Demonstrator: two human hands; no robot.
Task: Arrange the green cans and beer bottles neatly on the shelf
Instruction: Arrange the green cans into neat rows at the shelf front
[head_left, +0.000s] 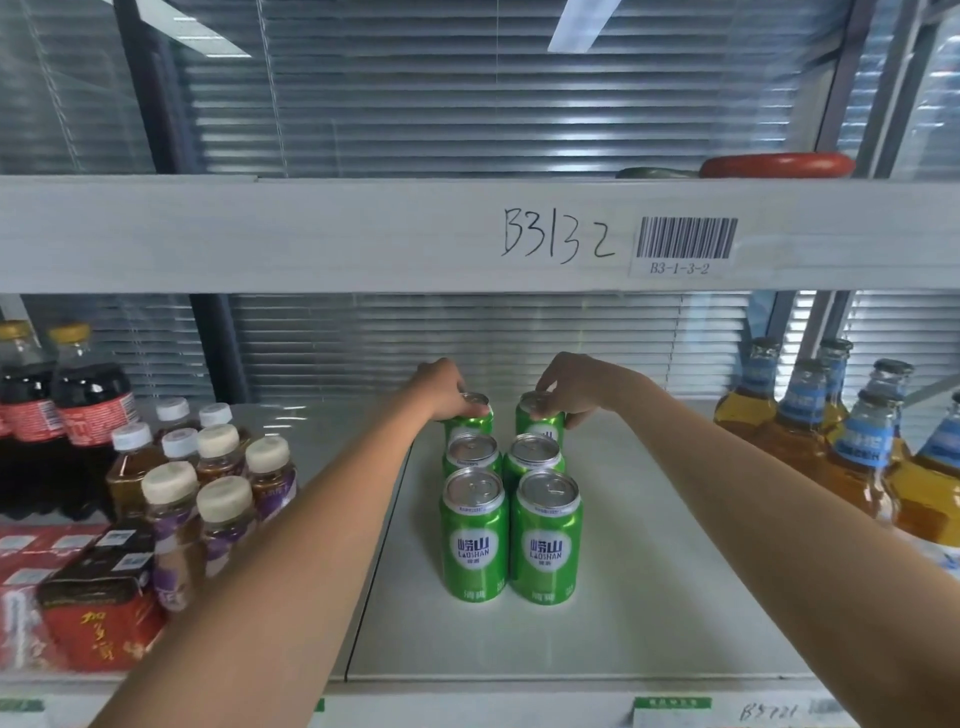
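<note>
Several green cans stand upright in two columns on the white shelf (649, 597). The front pair, the front left can (474, 540) and the front right can (546, 543), show white labels. My left hand (441, 387) grips the back left can (470, 418) from its left side. My right hand (576, 387) holds the back right can (540, 418) by its top and right side. Beer bottles (852, 457) with blue neck labels and amber liquid stand clustered at the right end of the shelf.
On the left stand small tea bottles (218, 493) with white and cream caps, two cola bottles (62, 410), and red cartons (98, 613) at the front. The upper shelf beam (311, 234) reads B3132, with a red ring (776, 165) on top.
</note>
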